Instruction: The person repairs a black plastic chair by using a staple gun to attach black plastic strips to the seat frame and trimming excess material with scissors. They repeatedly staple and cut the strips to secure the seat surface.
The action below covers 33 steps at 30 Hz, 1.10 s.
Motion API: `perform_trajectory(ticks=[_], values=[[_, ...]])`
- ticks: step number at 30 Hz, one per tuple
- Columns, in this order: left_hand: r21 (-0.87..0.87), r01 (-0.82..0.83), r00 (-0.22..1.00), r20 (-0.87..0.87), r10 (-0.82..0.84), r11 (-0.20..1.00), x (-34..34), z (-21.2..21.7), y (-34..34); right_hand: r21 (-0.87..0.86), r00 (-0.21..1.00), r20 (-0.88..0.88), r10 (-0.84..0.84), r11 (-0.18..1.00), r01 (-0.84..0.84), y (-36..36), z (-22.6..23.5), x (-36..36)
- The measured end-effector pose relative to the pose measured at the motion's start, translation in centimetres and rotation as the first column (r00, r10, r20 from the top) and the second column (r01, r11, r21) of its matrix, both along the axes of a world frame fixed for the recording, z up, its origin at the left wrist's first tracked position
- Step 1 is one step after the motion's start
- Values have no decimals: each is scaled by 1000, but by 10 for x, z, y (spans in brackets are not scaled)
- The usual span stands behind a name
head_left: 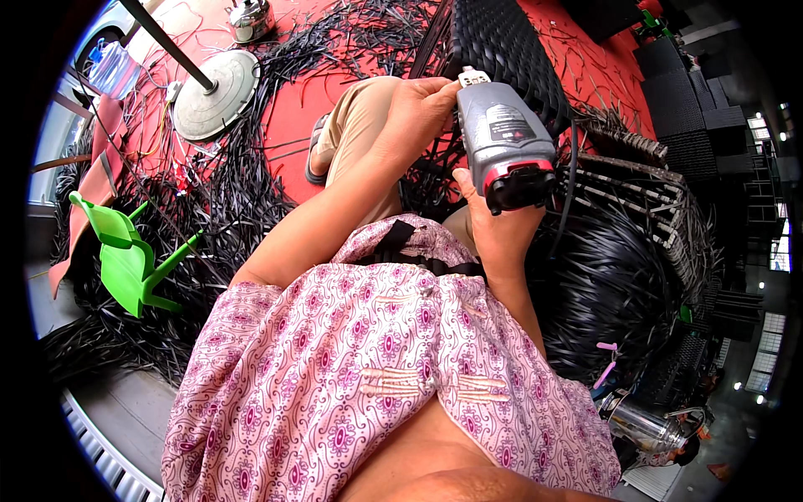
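My right hand (pixel 504 226) grips a grey power tool from below, its body hiding most of the fingers. The tool looks like an electric staple gun (pixel 499 125), with red trim and a black rear end facing me. Its pale nose rests close against a black woven wicker piece (pixel 502 46) in front of me. Just left of that nose is my left hand (pixel 418 113), its thumb and fingers pinched together at the edge of the weave. Whatever it pinches is too small to make out.
Black plastic strips (pixel 242 192) lie in heaps over the red floor covering (pixel 301 105). A round grey base with a pole (pixel 216 99) and a green plastic chair (pixel 125 259) stand left. Right are a black strip bundle (pixel 611 276), woven frame (pixel 661 201) and metal flask (pixel 644 422).
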<state>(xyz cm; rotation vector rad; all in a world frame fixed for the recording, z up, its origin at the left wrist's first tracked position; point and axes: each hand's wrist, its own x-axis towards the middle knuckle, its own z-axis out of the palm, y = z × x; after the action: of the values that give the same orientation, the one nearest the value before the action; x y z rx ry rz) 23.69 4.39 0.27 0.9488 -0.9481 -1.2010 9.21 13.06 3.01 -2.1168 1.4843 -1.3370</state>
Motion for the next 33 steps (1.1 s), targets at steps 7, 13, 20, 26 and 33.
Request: perform_trajectory(ticks=[7, 13, 20, 26, 33], values=[[-32, 0, 1000, -25, 0, 999, -1, 1, 2, -43, 996, -92, -13, 999, 9, -5, -9, -4], [-25, 20, 1000, 17, -19, 999, 3, 6, 5, -20, 999, -52, -13, 1000, 12, -7, -11, -5], [-29, -28, 995, 98, 31, 999, 6, 28, 21, -19, 991, -132, -13, 1000, 11, -8, -10, -5], [-90, 45, 981, -185, -61, 995, 1, -14, -6, -48, 993, -106, -51, 998, 46, -6, 8, 9], [44, -21, 997, 68, 18, 999, -2, 10, 4, 14, 958, 287, -26, 1000, 23, 5, 9, -26]])
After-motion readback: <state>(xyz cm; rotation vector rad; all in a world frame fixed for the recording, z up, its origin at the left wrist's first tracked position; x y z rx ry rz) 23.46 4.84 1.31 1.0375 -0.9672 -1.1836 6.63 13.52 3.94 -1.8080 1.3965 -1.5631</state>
